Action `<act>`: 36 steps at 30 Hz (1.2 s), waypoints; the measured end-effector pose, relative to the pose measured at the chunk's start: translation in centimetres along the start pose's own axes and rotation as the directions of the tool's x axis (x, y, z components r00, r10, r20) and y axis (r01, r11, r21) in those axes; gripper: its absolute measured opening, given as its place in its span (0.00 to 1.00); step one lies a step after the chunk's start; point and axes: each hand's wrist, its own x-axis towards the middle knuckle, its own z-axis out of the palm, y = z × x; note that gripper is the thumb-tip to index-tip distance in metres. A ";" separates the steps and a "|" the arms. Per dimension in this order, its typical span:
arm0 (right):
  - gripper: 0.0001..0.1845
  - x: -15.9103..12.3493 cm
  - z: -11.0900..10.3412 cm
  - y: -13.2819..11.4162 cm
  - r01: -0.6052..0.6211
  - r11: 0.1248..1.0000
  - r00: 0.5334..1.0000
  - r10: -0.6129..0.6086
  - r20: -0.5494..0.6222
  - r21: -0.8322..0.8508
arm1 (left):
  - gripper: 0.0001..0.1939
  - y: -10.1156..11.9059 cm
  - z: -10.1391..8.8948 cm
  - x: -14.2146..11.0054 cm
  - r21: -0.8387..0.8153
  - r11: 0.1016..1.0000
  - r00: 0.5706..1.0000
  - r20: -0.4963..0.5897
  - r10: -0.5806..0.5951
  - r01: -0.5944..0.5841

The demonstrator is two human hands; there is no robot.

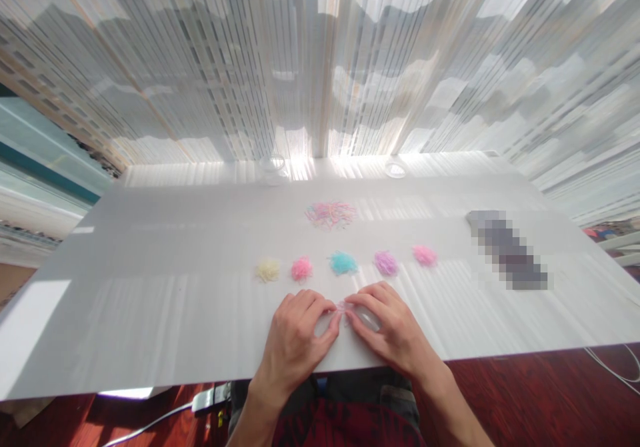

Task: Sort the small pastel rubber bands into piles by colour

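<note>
My left hand and my right hand meet near the front edge of the table, thumbs and fingertips pinched. Between the fingertips is a small pinch of pale pink strands that look like thin rubber bands; much of it is hidden. Just beyond my hands, small heaps of such bands form a row: a pale yellow heap, a bright pink heap, a turquoise heap, a purple heap and a light pink heap. Farther back lies a mixed-colour heap.
A clear round container stands at the back of the white table, and a clear round lid or dish is to its right. A blurred dark object lies at right. Behind the table hangs a striped sheer curtain.
</note>
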 end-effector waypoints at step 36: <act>0.06 -0.3 -0.4 0.1 0.093 0.995 0.991 -0.089 -0.104 0.035 | 0.05 -0.2 -0.6 -0.5 -0.190 0.981 0.999 -0.039 0.038 -0.045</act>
